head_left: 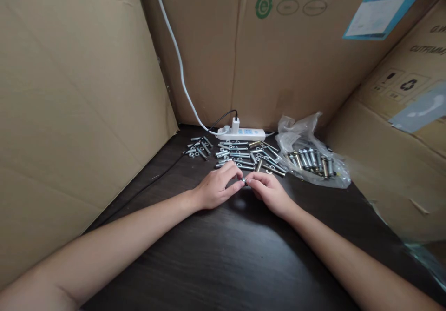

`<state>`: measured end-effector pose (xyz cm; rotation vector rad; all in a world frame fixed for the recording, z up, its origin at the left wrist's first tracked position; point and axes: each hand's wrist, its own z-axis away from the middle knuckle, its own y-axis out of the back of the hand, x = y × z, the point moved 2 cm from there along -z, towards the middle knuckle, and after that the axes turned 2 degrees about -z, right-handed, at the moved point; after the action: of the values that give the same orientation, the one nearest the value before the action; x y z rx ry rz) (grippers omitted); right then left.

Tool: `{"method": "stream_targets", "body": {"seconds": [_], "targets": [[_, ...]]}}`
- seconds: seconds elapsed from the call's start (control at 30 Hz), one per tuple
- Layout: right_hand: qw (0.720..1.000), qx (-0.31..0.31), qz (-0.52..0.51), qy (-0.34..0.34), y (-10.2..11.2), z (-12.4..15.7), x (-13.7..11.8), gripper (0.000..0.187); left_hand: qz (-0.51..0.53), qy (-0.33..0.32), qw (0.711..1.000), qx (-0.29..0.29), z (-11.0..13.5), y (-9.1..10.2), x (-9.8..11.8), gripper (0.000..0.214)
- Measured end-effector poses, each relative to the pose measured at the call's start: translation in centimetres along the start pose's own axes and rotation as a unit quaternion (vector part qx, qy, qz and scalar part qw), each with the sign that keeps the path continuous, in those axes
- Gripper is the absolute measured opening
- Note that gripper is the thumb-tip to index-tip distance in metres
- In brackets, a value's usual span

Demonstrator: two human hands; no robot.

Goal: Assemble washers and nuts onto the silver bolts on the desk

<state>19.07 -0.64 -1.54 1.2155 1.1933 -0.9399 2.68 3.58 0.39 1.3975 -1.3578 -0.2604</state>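
Observation:
My left hand [218, 188] and my right hand [268, 190] meet over the dark table, fingertips pinched. Between them is a small shiny metal fastener part [244, 180], mostly covered by the fingers, so I cannot tell whether it is a nut or a bolt end. Just beyond the hands lie several loose metal bolts, sleeves, nuts and washers [240, 155] in rough rows. A smaller group of bolts and washers [201, 148] lies to the left. On the right, a clear plastic bag [339, 174] holds several assembled anchor bolts [311, 160].
A white power strip [258, 135] with a plugged-in charger [235, 125] stands behind the hardware. Its white cable [179, 64] runs up the back box, and a black cable [153, 181] crosses the table's left side. Cardboard boxes [209, 64] wall in the back and both sides.

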Motion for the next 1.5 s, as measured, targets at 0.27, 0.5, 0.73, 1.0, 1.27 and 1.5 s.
{"method": "stream_targets", "body": {"seconds": [0.27, 0.5, 0.73, 1.0, 1.27, 1.5], "targets": [[1.0, 0.003, 0.03, 0.004, -0.08, 0.17, -0.22, 0.026, -0.005, 0.002, 1.0, -0.002, 0.13, -0.26, -0.2, 0.024], [0.998, 0.006, 0.053, 0.024, 0.02, 0.18, -0.34, 0.025, 0.0, -0.018, 1.0, -0.001, 0.19, -0.34, -0.27, 0.016], [0.993, 0.006, 0.11, 0.052, -0.04, 0.26, -0.45, 0.025, -0.005, -0.011, 1.0, -0.002, 0.34, -0.51, -0.41, 0.015], [0.993, -0.013, 0.099, 0.061, 0.2, 0.24, -0.42, 0.021, -0.01, -0.018, 1.0, 0.013, 0.37, -0.41, -0.49, 0.012], [0.991, -0.027, 0.103, 0.076, 0.26, 0.37, -0.33, 0.02, -0.011, -0.027, 0.999, 0.019, 0.43, -0.36, -0.43, 0.014], [0.991, -0.031, 0.105, 0.079, 0.17, 0.29, -0.12, 0.025, -0.01, -0.031, 0.999, 0.018, 0.45, -0.38, -0.54, 0.016]]}}
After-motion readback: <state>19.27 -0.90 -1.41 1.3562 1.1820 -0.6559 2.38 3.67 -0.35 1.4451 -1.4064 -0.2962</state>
